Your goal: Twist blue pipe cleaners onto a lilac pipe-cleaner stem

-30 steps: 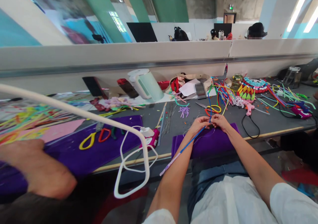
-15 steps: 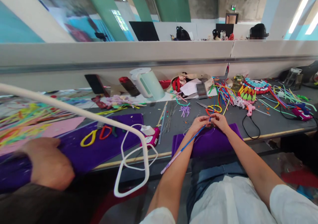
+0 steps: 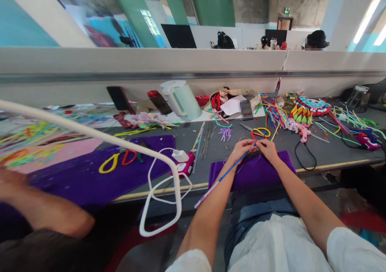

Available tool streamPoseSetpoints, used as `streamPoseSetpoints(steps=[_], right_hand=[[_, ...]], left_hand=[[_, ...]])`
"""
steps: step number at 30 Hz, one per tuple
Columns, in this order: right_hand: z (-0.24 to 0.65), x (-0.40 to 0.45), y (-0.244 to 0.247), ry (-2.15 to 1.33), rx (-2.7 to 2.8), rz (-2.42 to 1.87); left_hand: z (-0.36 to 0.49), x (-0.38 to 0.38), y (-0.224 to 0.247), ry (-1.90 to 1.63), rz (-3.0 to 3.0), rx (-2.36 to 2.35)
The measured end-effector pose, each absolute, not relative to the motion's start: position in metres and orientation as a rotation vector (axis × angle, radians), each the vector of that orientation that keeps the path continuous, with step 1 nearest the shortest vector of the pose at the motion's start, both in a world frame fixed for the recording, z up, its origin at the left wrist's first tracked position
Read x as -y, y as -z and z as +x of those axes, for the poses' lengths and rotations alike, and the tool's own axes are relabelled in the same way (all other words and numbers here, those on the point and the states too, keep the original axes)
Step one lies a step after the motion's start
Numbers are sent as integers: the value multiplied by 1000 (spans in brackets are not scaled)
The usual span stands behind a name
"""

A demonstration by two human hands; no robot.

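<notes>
Both my hands meet over a folded purple cloth (image 3: 256, 175) at the table's front edge. My left hand (image 3: 243, 149) pinches a long blue pipe cleaner (image 3: 230, 171), whose pale lilac lower end slants down across my left forearm. My right hand (image 3: 265, 148) has its fingertips closed on the same blue strand, touching those of my left. A loop of thin wire or thread shows around my left hand. Just beyond my fingers lie scissors (image 3: 261, 133) with yellow and red handles. Small details between the fingertips are hidden.
A bundle of coloured pipe cleaners (image 3: 273, 113) and a pink glue gun (image 3: 305, 134) lie behind to the right. A pink power strip (image 3: 184, 165) with white cable sits left, near a white tubular frame (image 3: 177, 191). A co-worker's arm (image 3: 51, 211) rests at far left.
My hands keep their pinch on the blue pipe cleaner in nearly the same place. The co-worker's hand at the left has moved further left. The view has shifted slightly.
</notes>
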State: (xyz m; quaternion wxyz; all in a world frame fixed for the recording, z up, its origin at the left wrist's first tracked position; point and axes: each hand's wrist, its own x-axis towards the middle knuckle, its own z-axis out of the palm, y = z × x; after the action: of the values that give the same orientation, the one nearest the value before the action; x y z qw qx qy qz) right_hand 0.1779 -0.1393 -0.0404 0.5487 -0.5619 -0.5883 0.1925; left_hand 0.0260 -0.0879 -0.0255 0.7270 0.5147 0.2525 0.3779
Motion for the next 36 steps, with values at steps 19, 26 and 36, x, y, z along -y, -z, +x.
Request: streamPoseSetpoints(steps=[19,26,36], right_hand=[[174,138,28,-598,1399,-1298],[185,137,-22,-867,1436,-1207],[227,134,-89,-1018,1743,-1122]], left_hand=[[23,92,13,-866,1200,-552],[27,98,-25,-932,1296,-483],[51,120,-65,-1119,1331,-491]])
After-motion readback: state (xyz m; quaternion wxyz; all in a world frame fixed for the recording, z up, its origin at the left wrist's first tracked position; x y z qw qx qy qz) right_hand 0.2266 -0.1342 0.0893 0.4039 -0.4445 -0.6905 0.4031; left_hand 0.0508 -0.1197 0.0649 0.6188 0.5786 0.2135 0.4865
